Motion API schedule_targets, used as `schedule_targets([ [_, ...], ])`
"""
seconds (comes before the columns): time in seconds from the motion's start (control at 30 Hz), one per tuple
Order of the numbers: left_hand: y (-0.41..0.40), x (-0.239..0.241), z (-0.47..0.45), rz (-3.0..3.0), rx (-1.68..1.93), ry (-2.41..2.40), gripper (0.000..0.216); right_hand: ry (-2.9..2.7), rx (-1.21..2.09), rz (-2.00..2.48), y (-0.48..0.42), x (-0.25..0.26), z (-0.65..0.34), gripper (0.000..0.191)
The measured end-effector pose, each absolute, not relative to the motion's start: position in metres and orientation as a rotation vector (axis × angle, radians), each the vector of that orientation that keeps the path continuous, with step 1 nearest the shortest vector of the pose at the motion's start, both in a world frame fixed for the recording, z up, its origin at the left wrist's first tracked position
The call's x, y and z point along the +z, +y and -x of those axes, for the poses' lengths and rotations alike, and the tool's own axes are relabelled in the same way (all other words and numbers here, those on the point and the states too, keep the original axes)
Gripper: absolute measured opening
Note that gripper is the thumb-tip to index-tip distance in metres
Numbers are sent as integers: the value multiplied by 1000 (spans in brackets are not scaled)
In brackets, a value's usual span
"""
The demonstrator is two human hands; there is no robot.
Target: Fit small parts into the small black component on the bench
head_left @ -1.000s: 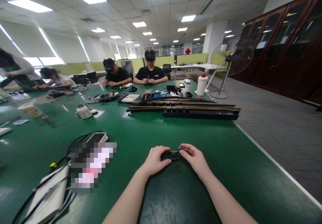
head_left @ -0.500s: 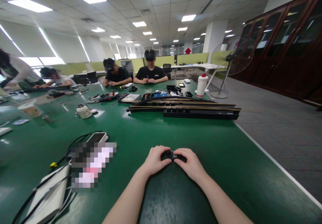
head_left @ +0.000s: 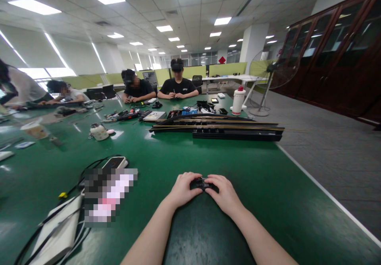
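A small black part [head_left: 203, 183], its exact kind too small to make out, sits between my two hands just above or on the green table [head_left: 166, 157]. My left hand [head_left: 185, 188] grips its left end, thumb below and fingers above. On the other end, my right hand [head_left: 223, 191] holds it in the same kind of pinch. The fingertips of both hands nearly meet over the middle and hide much of the part.
Black rails with thin brass-coloured rods [head_left: 235, 132] lie across the table ahead. Left of me are a phone [head_left: 114, 163], a white box [head_left: 58, 233] and cables. A jar [head_left: 99, 132], a white bottle [head_left: 238, 102] and tools stand farther off. Two people [head_left: 177, 86] sit opposite.
My right hand has shifted very slightly at the black part. My left hand stays in place, and the part keeps almost the same position.
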State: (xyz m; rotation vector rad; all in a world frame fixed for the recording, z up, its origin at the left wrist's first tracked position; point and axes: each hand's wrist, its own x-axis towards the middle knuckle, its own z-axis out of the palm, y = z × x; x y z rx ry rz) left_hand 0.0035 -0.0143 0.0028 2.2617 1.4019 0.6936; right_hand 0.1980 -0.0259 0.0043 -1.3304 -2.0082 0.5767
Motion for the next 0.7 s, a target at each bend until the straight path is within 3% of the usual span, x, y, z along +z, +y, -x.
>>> schedule_targets([
  [0.7, -13, 2, -3, -2261, 726, 1392, 42, -2047, 559, 1389, -28, 8, -196, 22],
])
